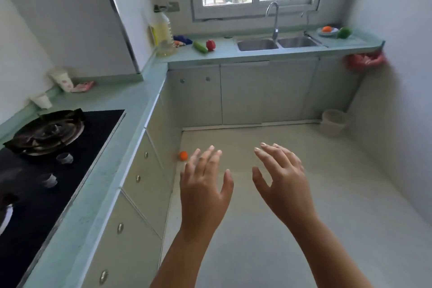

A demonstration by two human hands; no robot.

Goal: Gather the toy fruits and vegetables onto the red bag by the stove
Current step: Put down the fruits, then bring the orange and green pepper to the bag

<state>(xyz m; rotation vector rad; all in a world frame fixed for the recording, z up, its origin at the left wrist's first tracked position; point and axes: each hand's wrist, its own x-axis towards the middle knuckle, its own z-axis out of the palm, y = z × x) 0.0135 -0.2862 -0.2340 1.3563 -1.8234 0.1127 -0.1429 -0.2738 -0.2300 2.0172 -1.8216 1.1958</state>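
Green counter (131,105) carries the stove (46,170) at lower left, a pinkish bag (83,86) above it; orange toy (183,155) on the floor at centre, cucumber (200,47) and red pepper (210,45) top centre, left hand (205,184) and right hand (282,182) empty, fingers spread wide, orange (326,29) and green pepper (344,32) upper right

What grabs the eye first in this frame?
Two bare hands, the left hand and the right hand, hover open with spread fingers over the pale floor in the foreground, holding nothing. A small round orange toy fruit lies on the floor at the base of the pale cabinets, just beyond the left hand. On the far green counter, a green toy cucumber and a red toy pepper sit left of the steel double sink.
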